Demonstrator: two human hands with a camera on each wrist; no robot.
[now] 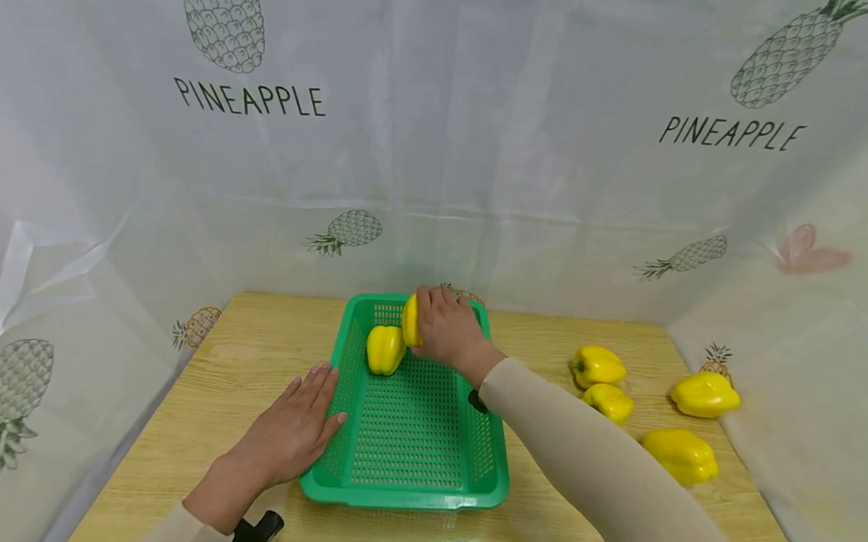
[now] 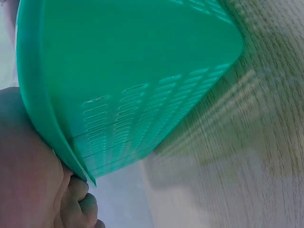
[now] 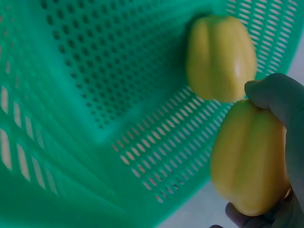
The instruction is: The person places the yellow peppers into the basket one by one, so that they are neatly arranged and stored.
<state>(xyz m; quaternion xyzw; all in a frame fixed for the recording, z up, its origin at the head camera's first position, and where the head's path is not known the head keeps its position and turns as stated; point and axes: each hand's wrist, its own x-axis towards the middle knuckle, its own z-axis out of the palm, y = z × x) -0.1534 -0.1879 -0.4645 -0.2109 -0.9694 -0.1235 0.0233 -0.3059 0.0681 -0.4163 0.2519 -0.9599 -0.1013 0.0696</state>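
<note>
A green plastic basket (image 1: 405, 499) with slotted walls stands on the wooden table. My right hand (image 1: 448, 328) grips a yellow bell pepper (image 1: 412, 321) over the basket's far end. In the right wrist view, thumb and fingers wrap round that bell pepper (image 3: 249, 159). Another yellow bell pepper (image 1: 385, 350) sits inside the basket, near the far left. My left hand (image 1: 293, 428) rests on the basket's left rim, its fingers straight and its thumb over the edge. The left wrist view shows the basket's outer wall (image 2: 133, 57) beside that hand.
On the table's right side lie several more yellow bell peppers: one at the back (image 1: 598, 366), one just in front (image 1: 609, 402), one near the right edge (image 1: 706, 395) and one closer (image 1: 680, 456). White pineapple-print sheeting (image 1: 442, 139) encloses the table (image 1: 266, 335) at back and sides.
</note>
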